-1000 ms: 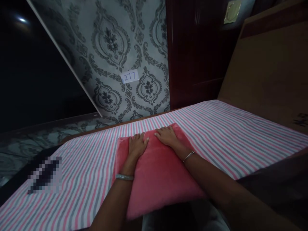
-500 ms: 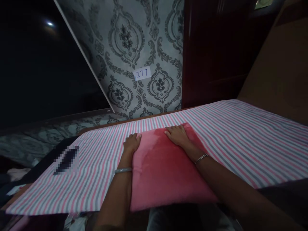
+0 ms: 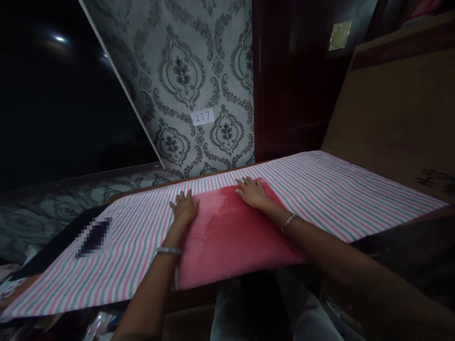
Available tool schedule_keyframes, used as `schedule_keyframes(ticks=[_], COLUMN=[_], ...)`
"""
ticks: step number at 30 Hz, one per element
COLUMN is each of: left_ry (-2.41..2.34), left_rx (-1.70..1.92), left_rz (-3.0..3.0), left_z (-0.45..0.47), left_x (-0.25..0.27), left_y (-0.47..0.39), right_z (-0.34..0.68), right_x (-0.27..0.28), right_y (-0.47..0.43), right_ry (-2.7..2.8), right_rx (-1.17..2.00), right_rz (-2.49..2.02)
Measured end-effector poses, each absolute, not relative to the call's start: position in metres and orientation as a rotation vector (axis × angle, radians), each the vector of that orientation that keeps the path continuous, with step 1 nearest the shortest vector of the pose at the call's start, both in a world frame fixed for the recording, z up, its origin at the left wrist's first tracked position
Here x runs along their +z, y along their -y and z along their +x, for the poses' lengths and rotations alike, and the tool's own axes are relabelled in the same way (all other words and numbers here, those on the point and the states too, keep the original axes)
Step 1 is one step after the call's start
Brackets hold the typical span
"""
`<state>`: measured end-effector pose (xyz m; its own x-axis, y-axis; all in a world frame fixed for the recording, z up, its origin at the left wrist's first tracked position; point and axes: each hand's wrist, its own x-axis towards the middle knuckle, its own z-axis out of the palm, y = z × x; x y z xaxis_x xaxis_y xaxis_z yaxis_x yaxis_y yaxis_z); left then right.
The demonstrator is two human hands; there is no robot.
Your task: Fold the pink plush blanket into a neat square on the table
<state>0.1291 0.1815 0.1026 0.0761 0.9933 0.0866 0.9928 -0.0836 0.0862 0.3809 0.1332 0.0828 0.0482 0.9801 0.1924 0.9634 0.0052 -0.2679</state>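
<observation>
A folded pink plush cloth (image 3: 227,241) lies flat on the table, its near edge by the table's front. Its nap shows lighter pink at the left and darker red at the top and right. My left hand (image 3: 185,206) rests at its far left corner, fingers spread, partly over the striped cover. Near the far right corner my right hand (image 3: 251,192) lies on the plush with fingers apart. Neither hand grips anything. Under the cloth spreads a pink, grey and white striped cover (image 3: 138,237).
A large dark screen (image 3: 67,104) stands at the back left. On the patterned wall is a paper label (image 3: 202,117) reading 277. A cardboard sheet (image 3: 398,113) leans at the right. A dark pixelated patch (image 3: 94,237) lies on the cover's left. Clutter shows below the front edge.
The view has turned slightly right, showing more cardboard. My left hand has shifted a little outward with its fingers more spread. My right hand stays by the far right corner.
</observation>
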Motion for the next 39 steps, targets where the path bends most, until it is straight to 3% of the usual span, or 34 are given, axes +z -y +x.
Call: schedule_keyframes(ticks=[6,15,25,30,35,39], left_ry=[-1.691,-1.745,-1.73,-1.738,-1.751,-1.754], left_rx=[0.096,0.05,0.094,0.1,0.097,0.102], left_rz=[2.738,2.719,2.715,2.708,2.695,2.722], left_z=[0.166,0.168,0.17,0.171,0.17,0.169], left_x=[0.082,0.061,0.061,0.064,0.066,0.061], left_y=[-0.138,-0.137,-0.138,-0.135,-0.134,-0.137], right_z=[0.352,0.383,0.449,0.413,0.361,0.373], right_x=[0.065,0.053,0.06,0.089,0.097,0.089], right_y=[-0.105,-0.101,-0.077,-0.093,-0.116,-0.127], right_ry=[2.101,2.025,1.701,1.819,2.042,1.874], right_rx=[0.097,0.02,0.228,0.007,0.106,0.14], right_rz=[-1.902,-2.047,-2.289,-2.093,-1.92,-1.969])
